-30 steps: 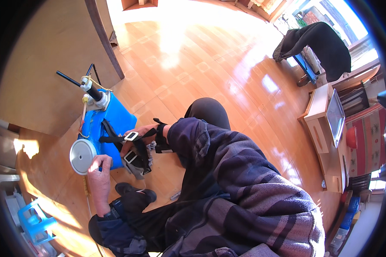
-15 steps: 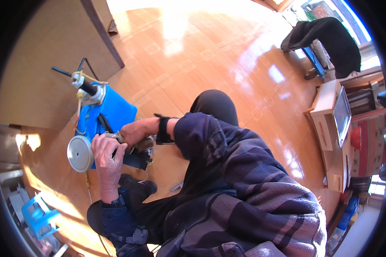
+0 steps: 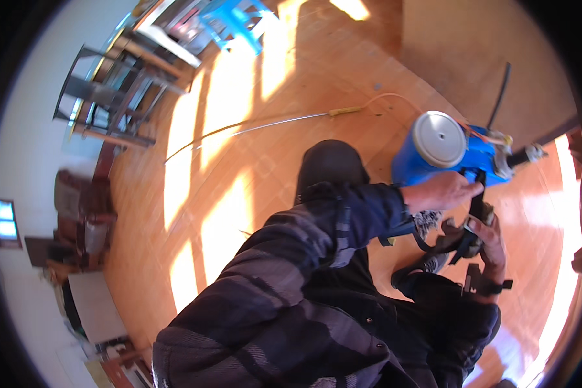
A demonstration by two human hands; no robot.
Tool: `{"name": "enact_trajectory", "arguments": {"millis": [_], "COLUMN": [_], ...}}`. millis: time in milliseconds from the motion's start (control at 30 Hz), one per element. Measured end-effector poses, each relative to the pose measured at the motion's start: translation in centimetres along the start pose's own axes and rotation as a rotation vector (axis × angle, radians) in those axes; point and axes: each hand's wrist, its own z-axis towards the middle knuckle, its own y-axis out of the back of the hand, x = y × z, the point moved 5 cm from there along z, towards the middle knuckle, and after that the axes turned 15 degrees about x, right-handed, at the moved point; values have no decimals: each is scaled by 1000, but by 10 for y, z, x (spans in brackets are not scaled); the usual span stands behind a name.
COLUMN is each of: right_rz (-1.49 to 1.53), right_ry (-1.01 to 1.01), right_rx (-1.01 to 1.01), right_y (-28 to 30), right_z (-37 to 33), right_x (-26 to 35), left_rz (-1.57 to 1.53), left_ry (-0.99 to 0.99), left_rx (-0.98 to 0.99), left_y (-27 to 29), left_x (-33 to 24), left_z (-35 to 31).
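The tiled floor [image 3: 352,74] spreads orange-brown right through the scene, barred with bright sunlight on the left. Across its lower middle comes the person's dark plaid jacket [image 3: 271,239], left sleeve stretched out toward the right, one dark knee [image 3: 333,161] bent up just beyond that sleeve. A tan panel [image 3: 472,39] fills the upper right, and over at upper left there's a dark chair [image 3: 90,90]. Now the blue tank [image 3: 409,158]: it's on the floor to the right of the knee, near the foot of that panel. A light-blue stool [image 3: 233,26] sits at the top edge, in the sunlight. The thin spray wand [image 3: 284,121] lies across the floor, well apart from the hands. Here's the left hand [image 3: 440,193], close against the tank, fingers bunched and pinching the black strap [image 3: 477,204] near its upper part. Below it, the right hand [image 3: 490,242] has the lower part, thumb pressed in and fingers curled, though how the hidden fingertips sit, one cannot tell. The tank's round whitish lid [image 3: 438,137] faces upward, just above the left hand. And smallest, the black wristband [image 3: 482,281] circles the right wrist.
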Motion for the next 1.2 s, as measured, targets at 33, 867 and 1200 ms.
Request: {"name": "enact_trajectory", "arguments": {"millis": [33,867,1200], "right_rz": [-16,-319,-41], "right_ry": [1,-179,343], "right_rx": [37,-463,-497], "right_y": [0,24,1], "right_z": [3,-50,-18], "right_x": [-4,-23,-43], "left_rz": [-48,-802,-742], "left_ry": [25,-17,-53], "left_rx": [78,204,-3], "left_y": [-7,7,-19], "left_x": [10,-50,-38], "left_z": [1,-21,-9]}}
